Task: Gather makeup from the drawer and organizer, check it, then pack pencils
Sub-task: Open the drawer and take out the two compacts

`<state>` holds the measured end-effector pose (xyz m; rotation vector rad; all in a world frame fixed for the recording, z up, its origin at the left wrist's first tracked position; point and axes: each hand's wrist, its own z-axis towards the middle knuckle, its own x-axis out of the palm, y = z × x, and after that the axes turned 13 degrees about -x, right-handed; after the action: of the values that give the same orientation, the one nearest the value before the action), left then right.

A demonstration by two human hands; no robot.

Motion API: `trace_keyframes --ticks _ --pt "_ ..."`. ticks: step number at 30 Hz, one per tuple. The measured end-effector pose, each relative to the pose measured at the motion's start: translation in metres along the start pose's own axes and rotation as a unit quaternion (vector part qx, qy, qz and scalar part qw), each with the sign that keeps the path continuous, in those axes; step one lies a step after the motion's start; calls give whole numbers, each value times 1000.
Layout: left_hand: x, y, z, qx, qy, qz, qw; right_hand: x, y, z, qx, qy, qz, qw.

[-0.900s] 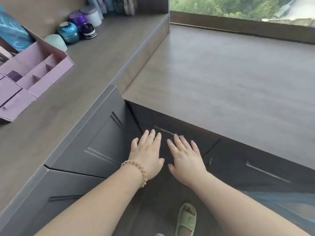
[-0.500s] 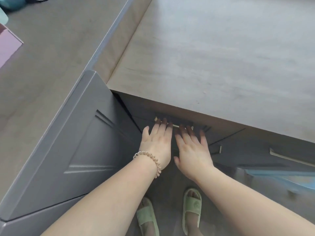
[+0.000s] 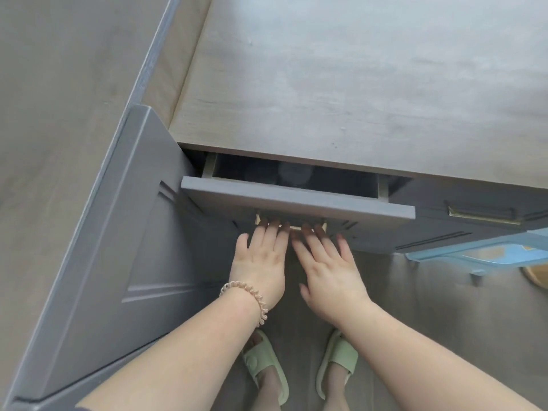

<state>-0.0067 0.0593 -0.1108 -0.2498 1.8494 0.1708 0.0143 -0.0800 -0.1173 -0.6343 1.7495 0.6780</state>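
Note:
A grey drawer (image 3: 296, 200) under the wooden desktop (image 3: 355, 84) stands pulled out a short way. Its inside (image 3: 335, 180) is dark, with one faint round shape that I cannot identify; no makeup shows clearly. My left hand (image 3: 261, 262) and my right hand (image 3: 329, 271) lie side by side below the drawer front. The fingertips of both hook over the brass handle (image 3: 293, 227). A beaded bracelet sits on my left wrist.
A grey panelled cabinet front (image 3: 124, 247) angles in close on the left. To the right is a neighbouring drawer with its own brass handle (image 3: 483, 216). A light blue stool (image 3: 474, 253) stands at the right by the floor. My feet in green slippers (image 3: 338, 360) are below.
The drawer was closed before and has now slid out toward me. Both hands moved from hovering near the front to hooking the handle. The view tipped further down.

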Motion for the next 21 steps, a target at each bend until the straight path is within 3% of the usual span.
trace_keyframes --ticks 2,6,8,12,21 --pt "-5 3 -17 3 -40 -21 999 -8 6 -16 -7 -35 10 999" --pt "-28 7 -23 16 -195 -67 978 -31 4 -31 9 -170 -21 985" --pt "-50 7 -10 -8 -179 -37 983 -41 -3 -24 51 -174 -28 983" --pt "-61 11 6 -29 -52 49 997 -49 -10 -8 86 -85 -40 992" --pt "-49 14 -37 -41 -22 48 998 -39 6 -41 55 -65 -34 996"
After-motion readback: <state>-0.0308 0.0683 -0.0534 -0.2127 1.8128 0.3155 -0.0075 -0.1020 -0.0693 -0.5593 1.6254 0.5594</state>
